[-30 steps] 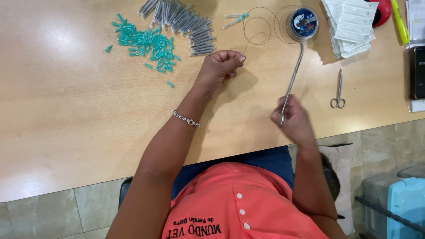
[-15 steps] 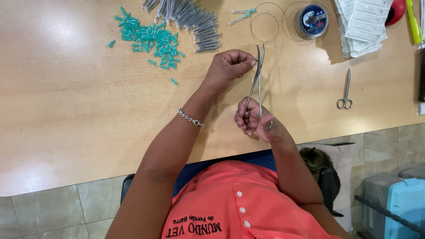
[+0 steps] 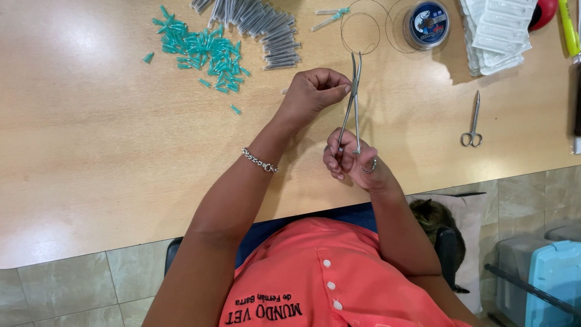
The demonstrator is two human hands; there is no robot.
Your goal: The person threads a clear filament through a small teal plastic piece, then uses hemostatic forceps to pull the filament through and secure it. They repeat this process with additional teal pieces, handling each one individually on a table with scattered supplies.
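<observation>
My right hand (image 3: 354,162) grips the ring handles of long steel forceps (image 3: 353,97), whose jaws point away from me and stand slightly apart. My left hand (image 3: 315,91) is closed in a pinch right beside the forceps tips, holding something too small to make out. A thin loop of clear line (image 3: 362,30) lies just beyond the tips, near a round spool (image 3: 427,24). Both hands hover over the wooden table (image 3: 109,151).
A pile of teal plastic caps (image 3: 203,51) and a heap of clear tubes (image 3: 260,24) lie at the far left. Small scissors (image 3: 472,124) rest to the right, white blister packs (image 3: 499,30) beyond them. A cat (image 3: 439,221) sits under the table edge.
My right hand has brought the forceps from the spool over to my left hand. The tips now meet the left fingers, and the jaws have come slightly apart.
</observation>
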